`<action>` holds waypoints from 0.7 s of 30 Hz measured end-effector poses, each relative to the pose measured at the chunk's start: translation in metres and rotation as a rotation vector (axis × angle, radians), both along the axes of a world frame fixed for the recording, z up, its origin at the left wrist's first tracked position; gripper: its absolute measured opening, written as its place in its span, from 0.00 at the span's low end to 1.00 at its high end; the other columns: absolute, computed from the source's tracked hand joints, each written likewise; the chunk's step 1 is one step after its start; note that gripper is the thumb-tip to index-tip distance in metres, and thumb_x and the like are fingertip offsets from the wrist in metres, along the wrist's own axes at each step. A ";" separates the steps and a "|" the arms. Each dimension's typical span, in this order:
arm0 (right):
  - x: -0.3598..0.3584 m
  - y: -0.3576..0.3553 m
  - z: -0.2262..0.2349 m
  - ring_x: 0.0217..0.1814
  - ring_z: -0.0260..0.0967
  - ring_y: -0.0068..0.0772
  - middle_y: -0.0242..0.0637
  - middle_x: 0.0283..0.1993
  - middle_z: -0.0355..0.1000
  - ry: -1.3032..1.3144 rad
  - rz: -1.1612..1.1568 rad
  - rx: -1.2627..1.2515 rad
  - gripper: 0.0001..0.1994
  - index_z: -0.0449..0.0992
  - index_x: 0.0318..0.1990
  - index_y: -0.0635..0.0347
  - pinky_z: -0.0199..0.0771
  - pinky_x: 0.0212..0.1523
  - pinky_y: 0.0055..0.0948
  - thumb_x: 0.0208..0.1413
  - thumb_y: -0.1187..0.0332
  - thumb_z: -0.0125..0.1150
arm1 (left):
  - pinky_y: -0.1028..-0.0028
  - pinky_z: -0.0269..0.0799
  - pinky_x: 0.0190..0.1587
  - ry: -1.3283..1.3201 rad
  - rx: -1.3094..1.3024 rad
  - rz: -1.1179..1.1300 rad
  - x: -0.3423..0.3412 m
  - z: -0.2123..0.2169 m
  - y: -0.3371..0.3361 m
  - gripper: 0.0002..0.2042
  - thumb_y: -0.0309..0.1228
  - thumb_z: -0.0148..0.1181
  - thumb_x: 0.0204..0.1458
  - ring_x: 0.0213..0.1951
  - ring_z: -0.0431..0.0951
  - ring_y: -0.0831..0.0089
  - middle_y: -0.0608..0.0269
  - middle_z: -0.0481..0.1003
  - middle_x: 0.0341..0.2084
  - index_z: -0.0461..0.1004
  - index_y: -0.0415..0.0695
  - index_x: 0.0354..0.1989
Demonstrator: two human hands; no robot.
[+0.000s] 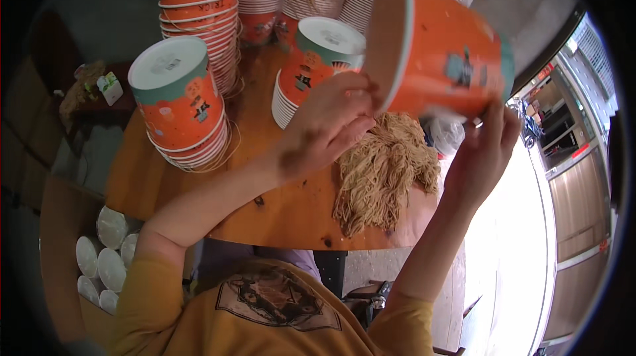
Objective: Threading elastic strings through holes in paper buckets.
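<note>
A big orange paper bucket with a teal band and printed figures is held up on its side, its open mouth turned left. My left hand has its fingers curled at the lower part of the rim. Under the base end, my right hand grips the bucket's lower side with bent fingers; the fingertips are partly hidden. Below the bucket, a loose bundle of tan cords lies on the table. An upside-down stack of similar buckets stands just behind my left wrist.
Another upside-down bucket stack, with cord loops, stands on the wooden table at left. Taller stacks rise behind it. A carton with white rolls or cups sits lower left. A clear plastic bag lies beyond the cords.
</note>
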State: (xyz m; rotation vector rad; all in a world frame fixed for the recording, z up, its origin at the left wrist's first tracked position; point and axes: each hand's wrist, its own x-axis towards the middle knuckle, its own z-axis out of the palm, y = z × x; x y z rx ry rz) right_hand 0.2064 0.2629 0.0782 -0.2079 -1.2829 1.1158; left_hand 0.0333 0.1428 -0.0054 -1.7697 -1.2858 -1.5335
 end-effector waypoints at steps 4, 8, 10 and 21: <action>0.036 -0.002 -0.063 0.42 0.64 0.17 0.23 0.38 0.67 -0.068 0.237 -0.328 0.04 0.68 0.38 0.52 0.65 0.46 0.24 0.64 0.66 0.55 | 0.61 0.68 0.43 0.019 0.076 -0.149 0.026 -0.020 -0.012 0.16 0.20 0.61 0.48 0.41 0.73 0.53 0.55 0.71 0.38 0.67 0.40 0.46; 0.056 0.020 -0.137 0.38 0.66 0.21 0.29 0.35 0.69 -0.732 0.056 -0.145 0.05 0.74 0.39 0.57 0.67 0.39 0.22 0.62 0.66 0.56 | 0.63 0.67 0.34 0.056 -0.160 -0.007 0.031 -0.028 -0.045 0.15 0.18 0.61 0.46 0.33 0.70 0.56 0.56 0.68 0.32 0.67 0.42 0.42; 0.051 0.029 -0.166 0.39 0.68 0.31 0.35 0.37 0.70 -0.958 -0.087 0.188 0.05 0.74 0.39 0.59 0.69 0.41 0.28 0.59 0.69 0.58 | 0.62 0.67 0.34 0.128 -0.205 0.102 0.032 -0.026 -0.065 0.13 0.20 0.61 0.45 0.32 0.70 0.57 0.57 0.67 0.30 0.67 0.41 0.40; 0.027 0.011 -0.172 0.43 0.66 0.45 0.37 0.37 0.69 -0.960 -0.136 0.525 0.05 0.73 0.31 0.59 0.67 0.44 0.39 0.46 0.75 0.62 | 0.66 0.70 0.38 0.414 -0.508 0.329 0.035 -0.055 -0.093 0.12 0.28 0.61 0.48 0.35 0.72 0.63 0.60 0.68 0.32 0.70 0.39 0.40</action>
